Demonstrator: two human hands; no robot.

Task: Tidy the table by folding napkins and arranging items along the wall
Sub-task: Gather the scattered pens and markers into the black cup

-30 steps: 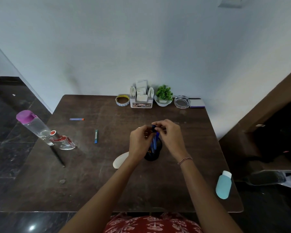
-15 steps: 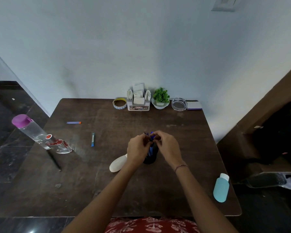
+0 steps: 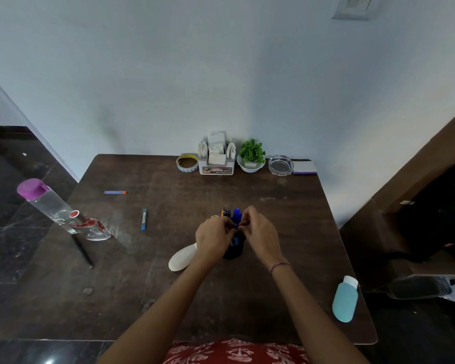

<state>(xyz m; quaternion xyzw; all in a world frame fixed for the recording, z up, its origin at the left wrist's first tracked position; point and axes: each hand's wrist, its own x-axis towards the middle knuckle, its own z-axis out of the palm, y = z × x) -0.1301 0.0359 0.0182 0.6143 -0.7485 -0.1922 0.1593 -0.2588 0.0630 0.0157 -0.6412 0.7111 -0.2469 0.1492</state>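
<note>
Both hands meet at the middle of the dark wooden table. The left hand and right hand each pinch the blue pens standing in a dark pen holder, fingertips nearly touching. Along the wall sit a tape roll, a napkin holder, a small potted plant, a glass ashtray and a purple notepad. A teal bottle lies near the right edge.
</note>
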